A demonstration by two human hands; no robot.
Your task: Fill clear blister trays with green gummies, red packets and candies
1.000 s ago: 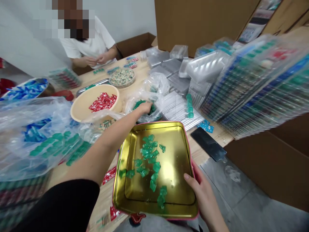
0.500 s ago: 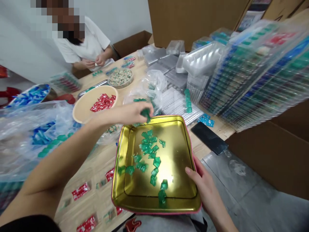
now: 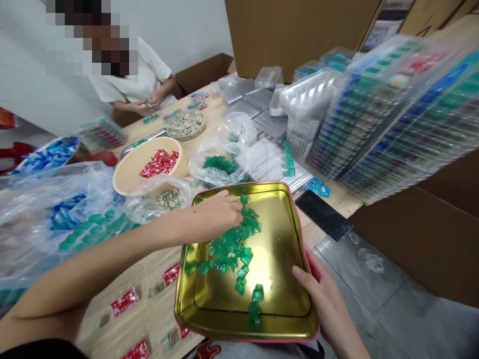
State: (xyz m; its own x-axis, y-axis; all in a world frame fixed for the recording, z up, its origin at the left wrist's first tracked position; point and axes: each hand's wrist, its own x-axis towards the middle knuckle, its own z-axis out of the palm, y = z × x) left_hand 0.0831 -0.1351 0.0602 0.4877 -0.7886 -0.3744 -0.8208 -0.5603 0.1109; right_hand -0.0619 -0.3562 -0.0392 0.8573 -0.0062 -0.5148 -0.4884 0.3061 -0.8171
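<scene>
A gold tray (image 3: pixel 277 259) with a pink rim is tilted in front of me, and my right hand (image 3: pixel 318 284) grips its right edge, thumb over the rim. Several translucent green pieces (image 3: pixel 232 244) lie in a cluster on the tray, with two more near its front edge. My left hand (image 3: pixel 224 214) is over the upper left of the tray, fingers curled down at the green pieces; its fingertips are partly hidden, and I cannot tell whether anything is in them. Beyond the tray is a clear bag (image 3: pixel 219 164) of green pieces.
A cream bowl (image 3: pixel 127 169) holds red packets. Behind it stands a round dish (image 3: pixel 187 124) of small pieces. A phone (image 3: pixel 324 214) lies right of the tray, near stacked clear trays (image 3: pixel 404 119). Plastic bags cover the left side. A person (image 3: pixel 138 85) sits across the table.
My left hand has moved from beyond the tray's far edge down over the tray. More green pieces lie on the tray, and the bag of green pieces is now uncovered.
</scene>
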